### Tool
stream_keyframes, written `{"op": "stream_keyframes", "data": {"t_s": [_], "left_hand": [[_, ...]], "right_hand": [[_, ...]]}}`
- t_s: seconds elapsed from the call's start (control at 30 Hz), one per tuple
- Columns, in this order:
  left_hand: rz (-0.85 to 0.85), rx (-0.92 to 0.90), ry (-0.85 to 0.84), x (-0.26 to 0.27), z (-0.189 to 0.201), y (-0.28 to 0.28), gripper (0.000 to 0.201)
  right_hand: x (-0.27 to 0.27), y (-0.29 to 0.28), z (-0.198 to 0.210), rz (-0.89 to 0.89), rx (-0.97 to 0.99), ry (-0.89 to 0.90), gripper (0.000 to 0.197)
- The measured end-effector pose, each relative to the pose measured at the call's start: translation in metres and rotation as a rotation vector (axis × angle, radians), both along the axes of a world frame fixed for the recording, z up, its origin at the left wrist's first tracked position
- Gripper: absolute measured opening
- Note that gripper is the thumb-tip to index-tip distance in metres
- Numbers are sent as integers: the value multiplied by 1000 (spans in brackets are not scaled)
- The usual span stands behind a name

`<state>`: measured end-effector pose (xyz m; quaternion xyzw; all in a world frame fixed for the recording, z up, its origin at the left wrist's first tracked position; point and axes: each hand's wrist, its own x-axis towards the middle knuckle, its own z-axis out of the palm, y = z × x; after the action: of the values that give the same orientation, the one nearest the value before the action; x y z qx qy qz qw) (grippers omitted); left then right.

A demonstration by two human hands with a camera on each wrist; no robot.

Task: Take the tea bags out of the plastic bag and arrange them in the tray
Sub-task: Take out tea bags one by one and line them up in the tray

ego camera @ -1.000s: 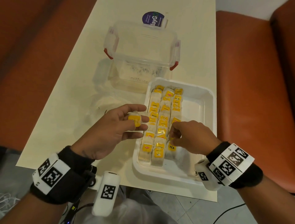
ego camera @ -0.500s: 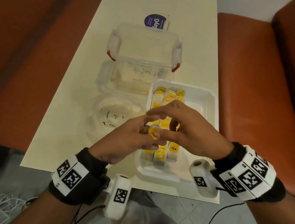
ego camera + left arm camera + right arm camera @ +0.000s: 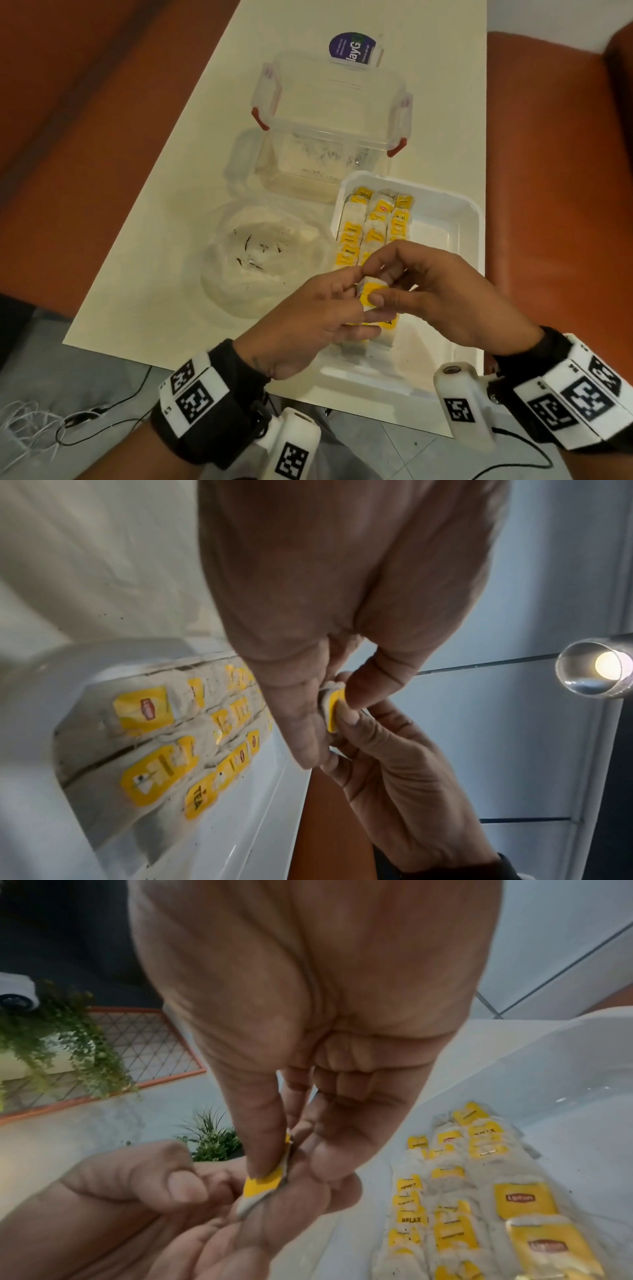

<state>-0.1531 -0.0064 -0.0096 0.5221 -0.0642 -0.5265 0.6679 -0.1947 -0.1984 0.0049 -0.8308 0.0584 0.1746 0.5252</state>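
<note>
Tea bag [image 3: 371, 294] with its yellow tag is being pinched between both hands just above the near part of the tray [image 3: 459, 219], likely so it can be squared up or passed across before it joins the rows. The left hand [image 3: 308, 318] is gripping it between thumb and curled fingers [image 3: 185, 1180] from the left, palm turned inward, while the right hand [image 3: 445, 298] is pinching the tag under its thumb [image 3: 260, 1139], with the other fingers bent behind it. Tea bags already laid down [image 3: 373, 226] are sitting in three close rows along the left side of the tray, tags up, leaving the right side bare; judging by that, the next bag is probably meant for the near end of a row or a new one. The plastic bag [image 3: 260, 257] is lying slumped on the table [image 3: 191, 144] just left of the tray, showing only dark crumbs, so few or none seem left. A clear lidded box [image 3: 329, 113] is standing beyond both.
</note>
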Motion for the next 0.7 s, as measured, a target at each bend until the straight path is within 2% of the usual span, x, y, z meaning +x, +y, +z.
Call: {"op": "stream_keyframes", "data": {"t_s": [0.17,0.27,0.37,0.5,0.63,0.7], "left_hand": [[123,72,37,8,-2,4,33],[117,112,-14,9,-3,5,26],[84,146,-76,8,-4,4,16],[124,168,-116,6,-5,1,13],[163,175,-105,6,-5,0,16],[148,180,-113,5,-4,1,18]], "right_hand": [[0,-3,7,-57,225,66,36],[1,-4,11,-85,219,95,39],[3,-4,13,-86,169,107,34],[2,-3,17,-139,164,137,39],[0,-4,17,-149,135,156,15],[-1,-5,18,-154,93,141,10]]}}
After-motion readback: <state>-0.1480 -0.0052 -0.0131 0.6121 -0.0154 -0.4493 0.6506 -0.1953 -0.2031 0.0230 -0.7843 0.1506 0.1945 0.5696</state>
